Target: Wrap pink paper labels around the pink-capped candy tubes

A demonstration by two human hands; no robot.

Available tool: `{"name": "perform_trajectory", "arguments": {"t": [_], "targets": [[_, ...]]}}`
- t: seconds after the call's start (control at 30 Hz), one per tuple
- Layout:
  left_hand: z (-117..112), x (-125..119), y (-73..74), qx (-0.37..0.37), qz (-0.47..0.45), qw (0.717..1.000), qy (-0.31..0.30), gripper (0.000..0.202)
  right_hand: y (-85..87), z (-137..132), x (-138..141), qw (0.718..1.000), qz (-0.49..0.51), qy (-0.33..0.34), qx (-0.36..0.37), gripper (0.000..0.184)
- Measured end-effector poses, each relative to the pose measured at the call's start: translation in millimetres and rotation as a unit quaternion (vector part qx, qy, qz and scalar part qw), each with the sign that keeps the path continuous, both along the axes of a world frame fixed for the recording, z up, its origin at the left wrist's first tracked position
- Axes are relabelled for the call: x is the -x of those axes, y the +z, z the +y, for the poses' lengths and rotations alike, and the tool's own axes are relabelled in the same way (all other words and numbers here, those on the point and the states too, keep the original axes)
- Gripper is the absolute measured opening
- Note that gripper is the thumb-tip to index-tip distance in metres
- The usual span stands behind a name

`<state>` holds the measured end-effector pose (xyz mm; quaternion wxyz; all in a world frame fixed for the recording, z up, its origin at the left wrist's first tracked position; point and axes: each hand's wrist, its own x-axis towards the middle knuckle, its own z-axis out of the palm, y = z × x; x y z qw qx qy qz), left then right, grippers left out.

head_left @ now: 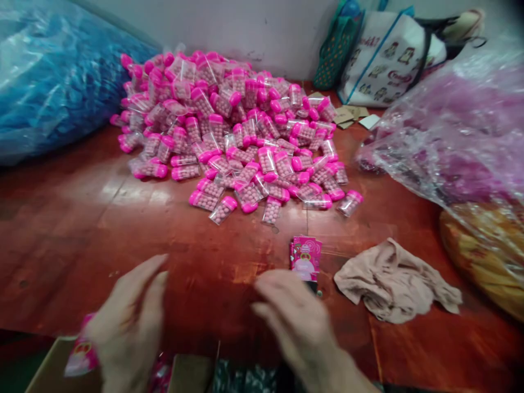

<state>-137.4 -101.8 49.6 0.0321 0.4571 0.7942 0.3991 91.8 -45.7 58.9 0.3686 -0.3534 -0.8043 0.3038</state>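
Note:
A big heap of small clear bottles with pink caps (233,125), each in a clear wrapper, lies on the red-brown table (82,218). My left hand (126,322) hovers low at the near edge, fingers apart and slightly curled, blurred; a pink label card (82,352) shows just under it, and I cannot tell whether the hand grips it. My right hand (298,322) reaches forward, fingers bent down, just in front of a small stack of pink printed labels (305,257). It is near the stack, touching unclear.
A crumpled beige cloth (393,284) lies right of the labels. A blue plastic bag (49,76) sits far left, a clear bag of pink items (454,136) right, a yellowish bag (487,256) below it. Tote bags (385,54) stand at the wall. Cardboard box edges (53,365) are near me.

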Motion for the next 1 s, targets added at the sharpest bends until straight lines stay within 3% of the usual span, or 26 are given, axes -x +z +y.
{"name": "perform_trajectory", "arguments": {"t": [0.07,0.13,0.23,0.3,0.37,0.43,0.53,0.63,0.77,0.9,1.0], "targets": [[39.8,-55.8,10.6,-0.003,0.011,0.991,-0.134,0.024,-1.8,9.1,-58.0,0.976,-0.068,-0.204,-0.033,0.024],[63.7,-112.2,12.8,-0.024,0.016,0.956,-0.292,0.024,-14.9,11.4,-112.9,0.927,-0.177,-0.320,-0.080,0.037],[78.7,-192.4,2.9,0.047,0.111,0.882,-0.455,0.033,-45.5,4.1,-167.8,0.896,-0.282,-0.338,-0.066,0.061],[82.0,-234.8,-7.2,0.080,0.202,0.842,-0.494,0.044,-64.1,-3.5,-179.3,0.899,-0.280,-0.331,-0.066,0.054],[83.6,-260.7,-15.3,0.077,0.270,0.813,-0.510,0.043,-76.5,-8.4,-175.8,0.896,-0.238,-0.364,-0.093,0.044],[84.3,-268.2,-18.8,0.084,0.273,0.801,-0.527,0.043,-82.4,-8.0,-167.2,0.886,-0.205,-0.400,-0.117,0.035],[82.2,-258.1,-16.1,0.113,0.237,0.809,-0.525,0.050,-84.3,0.9,-161.5,0.872,-0.196,-0.431,-0.123,0.028],[79.0,-249.9,-14.5,0.102,0.232,0.805,-0.536,0.047,-84.6,11.9,-166.0,0.866,-0.209,-0.438,-0.124,0.032],[90.0,-263.9,-28.3,0.100,0.229,0.806,-0.537,0.037,-83.7,19.4,-168.9,0.860,-0.202,-0.456,-0.107,0.036],[110.1,-281.0,-42.5,0.108,0.194,0.836,-0.502,0.030,-78.8,17.1,-164.9,0.874,-0.143,-0.458,-0.083,0.032],[112.6,-276.3,-38.7,0.103,0.163,0.841,-0.506,0.026,-69.8,11.2,-164.5,0.894,-0.084,-0.438,-0.032,0.023]]}}
